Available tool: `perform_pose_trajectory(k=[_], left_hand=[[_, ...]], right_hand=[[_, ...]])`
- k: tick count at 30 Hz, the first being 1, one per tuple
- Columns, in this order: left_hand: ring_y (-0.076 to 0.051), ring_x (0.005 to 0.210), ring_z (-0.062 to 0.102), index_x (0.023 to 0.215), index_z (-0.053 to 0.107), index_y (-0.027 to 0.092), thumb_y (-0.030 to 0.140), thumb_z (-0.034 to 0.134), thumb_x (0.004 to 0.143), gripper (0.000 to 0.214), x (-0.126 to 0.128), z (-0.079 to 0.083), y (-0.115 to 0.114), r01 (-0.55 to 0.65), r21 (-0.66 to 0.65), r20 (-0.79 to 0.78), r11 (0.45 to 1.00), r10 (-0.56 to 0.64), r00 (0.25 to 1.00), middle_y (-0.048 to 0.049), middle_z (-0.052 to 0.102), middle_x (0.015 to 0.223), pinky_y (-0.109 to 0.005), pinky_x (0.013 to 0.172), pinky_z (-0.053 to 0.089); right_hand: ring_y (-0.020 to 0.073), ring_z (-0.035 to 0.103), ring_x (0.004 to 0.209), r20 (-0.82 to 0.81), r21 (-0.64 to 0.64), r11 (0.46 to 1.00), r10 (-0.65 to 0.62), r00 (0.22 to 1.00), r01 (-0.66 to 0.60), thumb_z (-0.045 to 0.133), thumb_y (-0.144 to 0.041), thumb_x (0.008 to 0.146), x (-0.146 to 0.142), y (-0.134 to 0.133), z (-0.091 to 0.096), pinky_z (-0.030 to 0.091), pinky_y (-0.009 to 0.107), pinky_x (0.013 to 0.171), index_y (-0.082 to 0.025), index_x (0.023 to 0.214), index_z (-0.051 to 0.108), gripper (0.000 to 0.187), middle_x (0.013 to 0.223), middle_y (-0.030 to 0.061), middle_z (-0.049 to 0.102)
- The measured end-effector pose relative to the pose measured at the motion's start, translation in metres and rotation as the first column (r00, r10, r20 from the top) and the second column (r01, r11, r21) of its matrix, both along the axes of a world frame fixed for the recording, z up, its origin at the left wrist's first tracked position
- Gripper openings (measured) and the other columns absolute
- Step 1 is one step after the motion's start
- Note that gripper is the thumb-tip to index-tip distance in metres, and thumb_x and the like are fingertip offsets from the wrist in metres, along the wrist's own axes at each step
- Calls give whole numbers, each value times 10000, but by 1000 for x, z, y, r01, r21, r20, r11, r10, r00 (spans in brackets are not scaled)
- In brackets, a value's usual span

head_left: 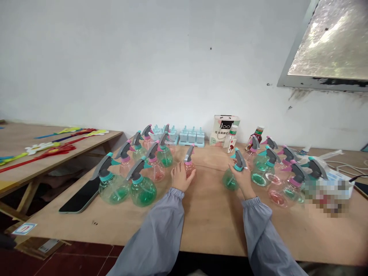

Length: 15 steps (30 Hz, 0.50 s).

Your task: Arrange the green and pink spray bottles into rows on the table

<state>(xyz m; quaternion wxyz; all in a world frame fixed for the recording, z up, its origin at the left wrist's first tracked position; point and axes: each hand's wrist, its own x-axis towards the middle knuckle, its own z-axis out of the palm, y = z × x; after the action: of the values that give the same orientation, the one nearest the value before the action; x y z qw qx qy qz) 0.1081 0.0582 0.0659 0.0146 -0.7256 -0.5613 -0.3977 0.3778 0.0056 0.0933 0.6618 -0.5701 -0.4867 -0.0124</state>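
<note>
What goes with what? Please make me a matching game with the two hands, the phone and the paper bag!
Things
1. left hand
2. paper bag
3. right hand
4. phone

Places
A. on a green spray bottle
B. lying flat near the left edge of the table
C. on a pink spray bottle
D. standing at the back, by the wall

Right pairs: 1-C, 2-D, 3-A, 4-B
</note>
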Motion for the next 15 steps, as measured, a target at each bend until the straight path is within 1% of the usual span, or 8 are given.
perform_pose_trajectory(k=[2, 4, 6, 8, 11, 13, 15], left_hand=[[-326, 1227, 599, 1307, 518, 136, 490, 551, 904, 538, 0, -1, 1, -3, 4, -1, 1000, 3, 1000, -193, 624, 1285, -479, 1051, 435], [-329, 1231, 597, 1302, 518, 125, 488, 550, 900, 542, 0, -1, 1, -6, 4, -1, 1000, 6, 1000, -197, 622, 1282, -479, 1049, 436], [-332, 1241, 592, 1301, 515, 119, 481, 555, 895, 545, 0, 0, 1, -3, -3, 1, 1000, 3, 1000, -198, 619, 1289, -483, 1053, 433], [-332, 1244, 591, 1303, 511, 120, 474, 558, 895, 542, 0, 1, 1, 3, -12, 4, 1000, -3, 1000, -197, 620, 1289, -483, 1054, 431], [-327, 1230, 599, 1303, 512, 131, 470, 558, 896, 531, 1, 1, 0, 2, -16, 10, 1000, -2, 1000, -191, 629, 1275, -470, 1047, 434], [-325, 1217, 605, 1306, 512, 141, 471, 555, 897, 527, 1, 1, 0, -4, -13, 9, 1000, 4, 1000, -189, 630, 1277, -468, 1041, 435], [-328, 1216, 604, 1312, 511, 144, 475, 553, 897, 533, 1, 0, 1, -7, -5, 6, 1000, 7, 1000, -191, 627, 1284, -472, 1038, 436]], right_hand=[[273, 616, 995, 63, 41, 992, -118, 991, 116, 744, -691, 673, 2, -2, -18, 497, 482, 918, -193, 1230, 506, 785, 1128, 135, 633], [312, 567, 1097, 158, 73, 972, -234, 959, 225, 737, -740, 650, 2, -7, -38, 459, 537, 980, -179, 1259, 456, 874, 1200, 176, 573], [348, 520, 1162, 236, 76, 954, -301, 924, 292, 705, -793, 645, 3, -14, -56, 428, 572, 1013, -151, 1251, 449, 919, 1218, 209, 539], [368, 505, 1179, 262, 37, 944, -326, 908, 328, 668, -830, 652, 4, -19, -69, 423, 579, 1013, -127, 1245, 456, 944, 1212, 225, 533], [363, 544, 1132, 230, -84, 942, -298, 926, 324, 634, -857, 657, 7, -19, -77, 451, 553, 978, -131, 1253, 471, 953, 1191, 212, 561], [356, 575, 1096, 187, -153, 937, -283, 941, 313, 613, -869, 664, 11, -9, -74, 468, 529, 952, -145, 1269, 473, 954, 1193, 204, 581], [370, 573, 1128, 155, -174, 926, -310, 938, 335, 589, -883, 666, 15, 6, -68, 461, 524, 964, -143, 1288, 468, 974, 1230, 221, 582]])
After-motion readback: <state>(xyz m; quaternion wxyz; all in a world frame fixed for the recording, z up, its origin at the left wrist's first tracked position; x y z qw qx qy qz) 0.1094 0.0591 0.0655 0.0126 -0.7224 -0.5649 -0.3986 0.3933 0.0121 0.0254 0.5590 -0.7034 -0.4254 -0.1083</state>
